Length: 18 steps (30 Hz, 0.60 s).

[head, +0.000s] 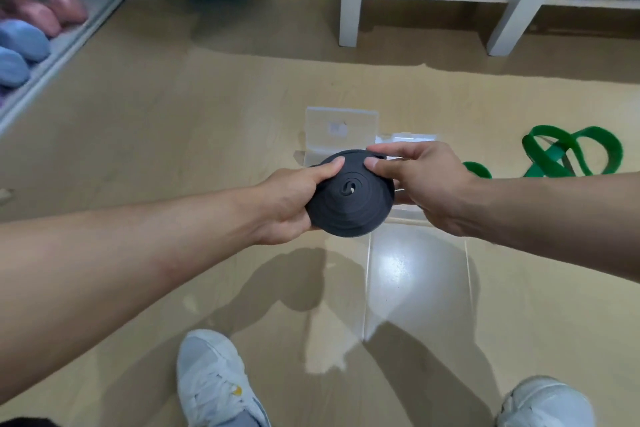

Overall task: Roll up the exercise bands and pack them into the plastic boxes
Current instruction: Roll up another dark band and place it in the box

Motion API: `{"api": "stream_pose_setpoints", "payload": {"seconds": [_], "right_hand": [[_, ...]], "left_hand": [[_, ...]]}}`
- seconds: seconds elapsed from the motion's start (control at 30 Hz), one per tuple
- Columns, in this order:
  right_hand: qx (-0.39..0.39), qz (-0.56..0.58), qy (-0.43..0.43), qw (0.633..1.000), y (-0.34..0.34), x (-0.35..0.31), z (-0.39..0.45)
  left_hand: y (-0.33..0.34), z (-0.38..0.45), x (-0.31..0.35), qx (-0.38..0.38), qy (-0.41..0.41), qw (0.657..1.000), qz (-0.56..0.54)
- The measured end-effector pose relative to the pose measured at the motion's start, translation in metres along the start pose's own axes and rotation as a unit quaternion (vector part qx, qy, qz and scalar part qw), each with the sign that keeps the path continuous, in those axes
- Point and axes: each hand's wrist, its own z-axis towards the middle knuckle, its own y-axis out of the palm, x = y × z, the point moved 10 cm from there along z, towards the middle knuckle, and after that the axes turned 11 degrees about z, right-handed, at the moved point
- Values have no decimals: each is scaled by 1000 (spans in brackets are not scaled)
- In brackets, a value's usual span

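Above clear box point(341, 130): left hand point(287, 204), right hand point(419, 180) grip rolled black band point(349, 198).

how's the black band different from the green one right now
The black band is wound into a tight coil; the green band lies unrolled in loose loops. The black one is held up by the left hand and right hand; the green one rests on the floor, untouched. Both are flat exercise bands.

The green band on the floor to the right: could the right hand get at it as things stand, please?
Probably not right away. The right hand is gripping the rolled black band together with the left hand. The floor between it and the green band looks free, so it could reach once it lets go.
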Motion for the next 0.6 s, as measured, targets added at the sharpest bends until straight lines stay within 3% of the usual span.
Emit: {"api": "stream_pose_setpoints", "payload": {"seconds": [0.13, 0.3, 0.47, 0.6], "right_hand": [[-3, -101, 7, 995, -12, 3, 35], [30, -110, 36, 993, -32, 28, 73], [55, -13, 81, 995, -44, 71, 101], [76, 6, 96, 992, -59, 95, 120]], "left_hand": [[-17, 14, -9, 31, -9, 980, 194], [-77, 64, -15, 133, -25, 902, 409], [-107, 131, -6, 214, -22, 867, 449], [-107, 171, -20, 206, -16, 848, 489]]}}
